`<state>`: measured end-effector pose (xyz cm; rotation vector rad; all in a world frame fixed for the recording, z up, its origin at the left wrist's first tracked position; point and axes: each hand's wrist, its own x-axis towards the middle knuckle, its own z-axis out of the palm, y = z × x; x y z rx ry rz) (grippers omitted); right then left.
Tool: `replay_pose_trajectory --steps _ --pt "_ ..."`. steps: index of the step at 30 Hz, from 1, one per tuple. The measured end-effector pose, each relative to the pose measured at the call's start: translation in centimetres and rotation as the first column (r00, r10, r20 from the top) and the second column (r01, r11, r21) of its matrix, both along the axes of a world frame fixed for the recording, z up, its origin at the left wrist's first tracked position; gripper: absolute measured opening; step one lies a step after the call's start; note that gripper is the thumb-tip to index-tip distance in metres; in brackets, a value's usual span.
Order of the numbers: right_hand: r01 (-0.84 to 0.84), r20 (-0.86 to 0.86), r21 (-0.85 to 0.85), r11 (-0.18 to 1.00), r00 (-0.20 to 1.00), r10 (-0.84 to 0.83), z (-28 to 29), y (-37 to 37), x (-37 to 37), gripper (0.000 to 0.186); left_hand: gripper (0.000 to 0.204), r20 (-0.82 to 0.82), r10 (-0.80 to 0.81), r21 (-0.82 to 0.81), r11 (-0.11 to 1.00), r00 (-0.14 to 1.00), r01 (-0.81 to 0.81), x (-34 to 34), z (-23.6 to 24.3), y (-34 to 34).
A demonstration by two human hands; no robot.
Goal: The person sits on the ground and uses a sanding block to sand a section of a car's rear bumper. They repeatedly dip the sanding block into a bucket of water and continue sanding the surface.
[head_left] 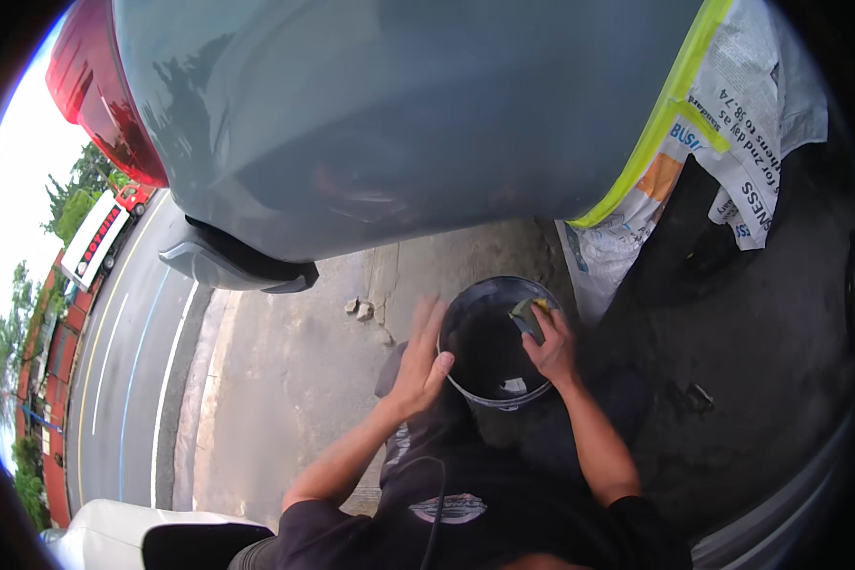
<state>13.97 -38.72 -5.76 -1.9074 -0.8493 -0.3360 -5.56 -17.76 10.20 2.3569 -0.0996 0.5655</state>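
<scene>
A round black bucket [475, 366] with dark contents stands between my arms, below the car's rear side. My right hand [553, 351] is over the bucket's right rim, closed on a small grey pad with yellow edges [530, 317]; whether it is sandpaper round a sponge I cannot make out. To the left of the bucket is my left hand [418, 369], fingers stretched out and slightly blurred, its thumb close to the rim. Nothing shows in that hand.
Above hangs the grey-blue car body [380, 123] with a red tail light [109, 95]. Newspaper masking [722, 123] is fixed along its edge with bright yellow tape [651, 138]. Small stones [361, 309] lie on the concrete. A road [133, 351] with a truck [104, 242] runs at left.
</scene>
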Motion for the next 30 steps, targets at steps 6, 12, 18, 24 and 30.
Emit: replay_pose_trajectory --steps 6,12,18,24,30 --pt "0.053 -0.003 0.032 0.998 0.999 -0.053 0.2 0.3 0.2 0.061 0.091 0.8 -0.293 0.561 0.676 0.524 -0.479 10.7 27.0 5.5" --pt "0.062 0.002 0.09 0.994 0.998 -0.062 -0.1 0.9 -0.3 0.06 0.105 0.651 -0.263 0.754 0.331 0.712 -0.567 17.4 31.2 -1.2" --pt "0.029 -0.004 0.025 0.999 1.0 -0.029 0.4 0.3 -0.1 0.061 0.102 0.586 -0.363 0.799 0.41 0.725 -0.44 23.0 29.2 -8.3" --pt "-0.019 0.06 -0.026 0.999 0.998 0.02 0.2 0.8 0.4 0.061 0.103 0.58 -0.571 0.806 0.504 0.581 -0.31 26.6 27.8 -10.7" --pt "0.027 -0.018 -0.064 0.998 0.999 -0.028 0.6 -0.6 -0.4 0.059 0.106 0.608 -0.045 0.784 0.189 0.792 -0.591 14.9 23.8 0.4"
